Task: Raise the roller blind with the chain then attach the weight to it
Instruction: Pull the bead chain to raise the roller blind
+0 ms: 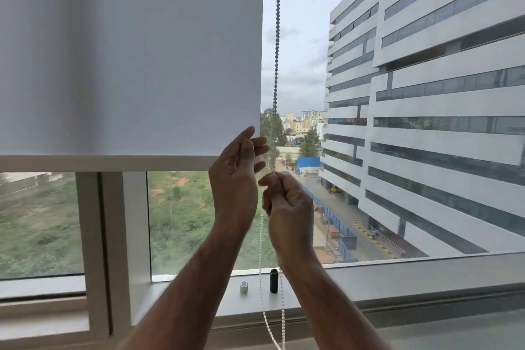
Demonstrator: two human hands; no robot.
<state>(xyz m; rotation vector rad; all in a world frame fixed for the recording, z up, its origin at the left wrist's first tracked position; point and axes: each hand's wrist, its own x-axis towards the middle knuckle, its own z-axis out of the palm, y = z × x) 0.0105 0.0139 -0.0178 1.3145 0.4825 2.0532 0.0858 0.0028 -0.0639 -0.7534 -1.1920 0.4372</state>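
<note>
A white roller blind (pixel 130 51) covers the upper left of the window, and its bottom bar (pixel 105 163) hangs about halfway down. A bead chain (pixel 276 37) runs down beside the blind's right edge. My right hand (pixel 287 207) is closed on the chain just below the bar's level. My left hand (pixel 238 179) is raised beside it with fingers apart, near the chain and blurred; contact is unclear. The chain's loop (pixel 272 329) dangles below the sill. A black cylindrical weight (pixel 274 280) and a small white cap (pixel 244 286) stand on the sill (pixel 397 278).
The window frame has a thick vertical post (pixel 113 236) on the left. Through the glass I see a large office building (pixel 426 94), a road and green ground far below. The sill runs the full width beneath my forearms.
</note>
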